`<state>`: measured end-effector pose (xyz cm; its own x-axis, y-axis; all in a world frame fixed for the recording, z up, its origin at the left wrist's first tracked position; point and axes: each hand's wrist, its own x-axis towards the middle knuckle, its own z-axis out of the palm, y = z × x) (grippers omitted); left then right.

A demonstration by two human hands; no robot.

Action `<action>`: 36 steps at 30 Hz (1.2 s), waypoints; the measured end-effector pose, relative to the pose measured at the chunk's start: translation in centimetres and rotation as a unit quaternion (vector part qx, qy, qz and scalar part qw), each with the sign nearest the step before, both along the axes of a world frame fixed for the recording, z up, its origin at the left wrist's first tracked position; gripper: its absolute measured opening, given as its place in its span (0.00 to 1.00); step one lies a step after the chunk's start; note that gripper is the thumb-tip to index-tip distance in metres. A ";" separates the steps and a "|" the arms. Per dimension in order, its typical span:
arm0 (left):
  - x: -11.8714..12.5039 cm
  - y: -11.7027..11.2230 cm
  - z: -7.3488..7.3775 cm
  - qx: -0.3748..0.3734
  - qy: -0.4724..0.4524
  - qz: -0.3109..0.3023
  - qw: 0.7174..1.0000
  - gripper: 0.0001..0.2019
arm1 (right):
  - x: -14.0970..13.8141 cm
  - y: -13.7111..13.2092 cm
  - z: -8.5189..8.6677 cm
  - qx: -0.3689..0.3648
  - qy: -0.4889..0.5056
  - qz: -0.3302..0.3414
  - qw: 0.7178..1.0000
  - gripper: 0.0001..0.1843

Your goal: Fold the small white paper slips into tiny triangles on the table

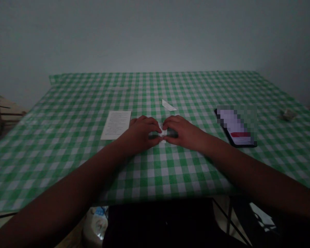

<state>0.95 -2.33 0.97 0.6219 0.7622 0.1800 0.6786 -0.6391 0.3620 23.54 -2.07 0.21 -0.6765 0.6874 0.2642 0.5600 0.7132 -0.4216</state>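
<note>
Near the middle of the table, a small piece of white paper (164, 132) is pinched between both hands. My left hand (144, 132) grips its left side with thumb and fingertips, and my right hand (181, 131) does the same on the right. The fingers cover much of the paper, so its full shape and folds cannot be made out. Just beyond the hands lies a small slanted scrap of printed paper (168, 105). A larger printed sheet (116, 124) rests flat to the left, its right edge close behind my left hand.
A green and white checked cloth (155, 172) covers the table. To the right lies a phone (237, 129) with its screen lit and partly blurred out. Farther right is a small crumpled object (288, 114), too dim to name. A plain wall (155, 34) stands behind the table.
</note>
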 end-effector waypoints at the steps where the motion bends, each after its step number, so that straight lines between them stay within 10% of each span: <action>1: 0.1 -0.1 0.1 0.002 0.004 0.003 1.000 0.11 | 0.0 0.0 -0.1 0.005 -0.001 -0.001 1.000 0.12; 21: 0.0 0.1 0.0 -0.042 0.018 0.019 0.999 0.12 | -0.2 0.2 -0.5 0.002 -0.024 -0.079 0.997 0.08; 36: -0.3 0.2 -0.2 -0.040 -0.013 0.012 0.999 0.12 | 0.1 -0.4 0.5 -0.013 -0.065 -0.061 0.996 0.24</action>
<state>0.66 -2.14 0.80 0.5999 0.7888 0.1339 0.6828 -0.5920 0.4281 23.67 -2.46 0.67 -0.6147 0.7723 0.1605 0.6930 0.6259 -0.3578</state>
